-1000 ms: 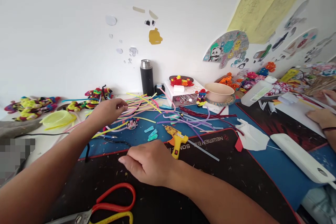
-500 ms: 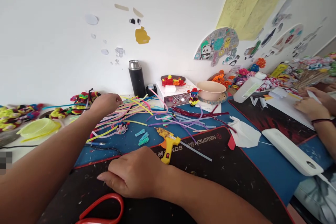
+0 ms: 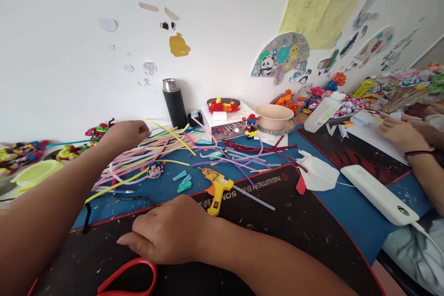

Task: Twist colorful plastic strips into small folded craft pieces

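The left hand (image 3: 130, 134) is stretched out to the far left of the loose stems (image 3: 163, 144), fingers curled in close; whether they've got hold of one, I can't tell. The right hand (image 3: 169, 229) sits loosely closed over the black mat (image 3: 294, 212), just beside the glue gun (image 3: 220, 186) and above the scissors (image 3: 154, 272); its palm is hidden, so I can't say if anything's in it. The stems lie in a heap on the blue surface in front of the flask (image 3: 174, 104), a little head (image 3: 155, 169) on their near side. Looks to me like the reaching step; the next move would call for a narrow pinch and a gentle draw clear of the tangle.
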{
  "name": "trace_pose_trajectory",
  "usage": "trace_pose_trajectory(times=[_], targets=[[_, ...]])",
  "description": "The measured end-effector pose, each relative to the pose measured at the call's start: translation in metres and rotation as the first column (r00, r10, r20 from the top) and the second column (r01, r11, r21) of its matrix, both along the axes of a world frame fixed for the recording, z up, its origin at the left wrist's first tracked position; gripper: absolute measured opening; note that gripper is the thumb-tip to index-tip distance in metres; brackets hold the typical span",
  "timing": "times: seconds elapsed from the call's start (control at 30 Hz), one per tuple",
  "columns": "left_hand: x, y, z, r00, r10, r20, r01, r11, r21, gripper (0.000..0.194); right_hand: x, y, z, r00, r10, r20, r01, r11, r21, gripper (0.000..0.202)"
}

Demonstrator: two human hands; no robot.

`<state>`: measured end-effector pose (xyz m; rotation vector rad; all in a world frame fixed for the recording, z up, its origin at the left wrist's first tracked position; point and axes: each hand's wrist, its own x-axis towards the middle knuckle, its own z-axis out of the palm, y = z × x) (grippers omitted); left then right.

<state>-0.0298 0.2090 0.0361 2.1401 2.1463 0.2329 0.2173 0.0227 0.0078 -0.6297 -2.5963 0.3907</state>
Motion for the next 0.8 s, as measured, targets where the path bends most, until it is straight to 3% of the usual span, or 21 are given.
trace_pose_trajectory(times=[0.13, 0.3, 0.47, 0.8], targets=[[0.006, -0.011, 0.013, 0.988, 0.095, -0.119, -0.095, 0.995, 0.006, 0.032, -0.001, 0.000, -0.003, 1.000, -0.005, 0.003, 0.005, 1.000, 0.026, 0.060], [0.028, -0.023, 0.020, 0.981, 0.014, -0.192, -0.010, 1.000, 0.023, 0.027, -0.003, -0.001, -0.005, 1.000, -0.007, -0.017, 0.007, 0.999, 0.046, 0.063], [0.039, -0.015, 0.006, 0.965, -0.100, -0.242, 0.083, 0.993, -0.081, 0.031, -0.003, -0.001, -0.007, 1.000, -0.003, -0.007, 0.004, 0.999, 0.038, 0.064], [0.043, 0.003, -0.015, 0.947, -0.099, -0.304, 0.054, 0.987, -0.151, 0.032, -0.006, -0.002, -0.013, 0.999, 0.029, 0.037, -0.032, 0.997, 0.068, 0.060]])
